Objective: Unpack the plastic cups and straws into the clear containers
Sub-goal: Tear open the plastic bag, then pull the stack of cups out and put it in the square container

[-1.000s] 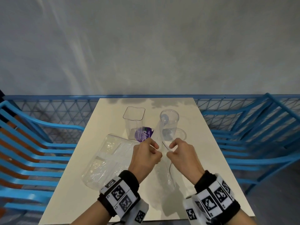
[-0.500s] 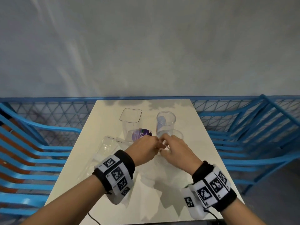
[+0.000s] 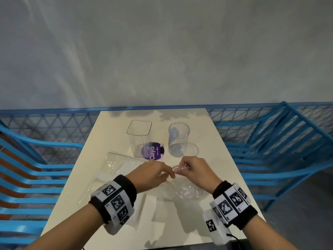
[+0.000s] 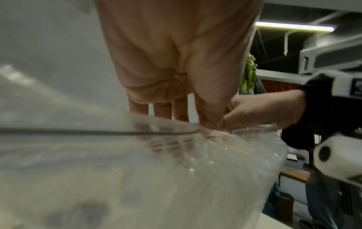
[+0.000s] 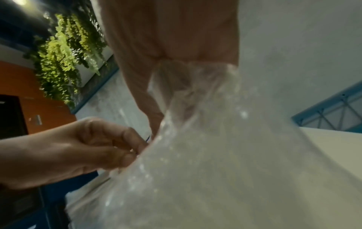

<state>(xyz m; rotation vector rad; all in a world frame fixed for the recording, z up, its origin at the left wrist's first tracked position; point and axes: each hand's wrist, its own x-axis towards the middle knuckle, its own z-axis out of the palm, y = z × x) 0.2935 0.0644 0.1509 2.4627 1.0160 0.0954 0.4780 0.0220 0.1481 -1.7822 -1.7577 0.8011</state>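
**Hands work the tied neck of a clear bag**

Both hands now sit slightly nearer the body than half a second ago, and the crumpled bag under them shows again. The left hand [image 3: 151,173] and the right hand [image 3: 195,170] meet at the middle of the surface [image 3: 111,134], over the gathered neck of a clear plastic bag [image 3: 180,191]. The right hand's fingers [image 3: 182,168] curl and pinch the twisted neck, apparently to steady it. The left hand's thumb and forefinger pinch at the same spot, where a thin dark tie [image 3: 173,166] loops out; judging by the grip, it is being undone, though which hand has hold of the tie itself I cannot tell. In the left wrist view the other left fingers [image 4: 162,110] hang straight and spread. Both wrists are raised off the surface, palms down.

What the bag holds is too blurred to make out. A second, flat bag [image 3: 115,166] lies toward the left edge. Toward the far edge stand a square container [image 3: 139,137] and a round container [image 3: 178,139], both upright, with a purple label [image 3: 154,153] between them. Nothing is unpacked yet.
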